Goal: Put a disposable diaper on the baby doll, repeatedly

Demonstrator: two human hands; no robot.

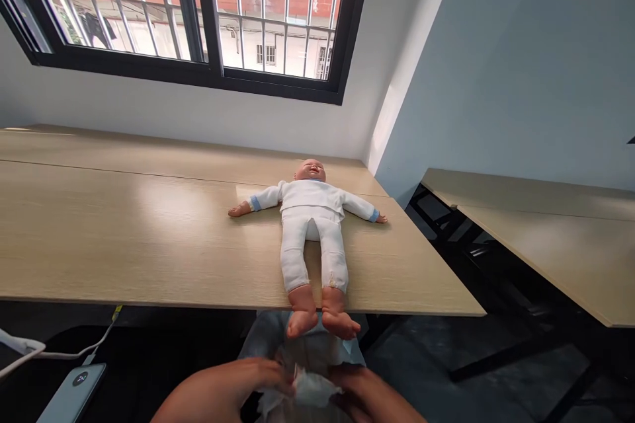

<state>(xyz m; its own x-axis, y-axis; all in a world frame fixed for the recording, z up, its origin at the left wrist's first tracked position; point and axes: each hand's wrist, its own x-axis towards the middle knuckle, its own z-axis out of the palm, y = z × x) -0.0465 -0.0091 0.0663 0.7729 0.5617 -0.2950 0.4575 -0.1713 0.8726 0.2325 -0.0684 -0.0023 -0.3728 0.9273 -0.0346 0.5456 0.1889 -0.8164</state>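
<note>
My left hand [265, 373] is partly closed, its bent fingers gripping the left side of a crumpled, thin, soft white bundle [315, 390]. My right hand [354, 383] is curled around the bundle's right side, grasping it too. The bundle sits between my two hands, over my lap and just below the front edge of the pale wood-grain table [149, 264]. Both hands are blurred, so I can't make out exactly where my fingertips press, and the bundle's lower part runs into shadow and haze near the bottom edge of my view, which cuts off my forearms.

On the table lies a baby doll in white cloth clothes with blue cuffs [311, 201], on its back, arms spread, bare feet jutting past the edge above my hands. At lower left, a pale rectangular power bank with a lit display [74, 393] is cut off by the frame.
</note>
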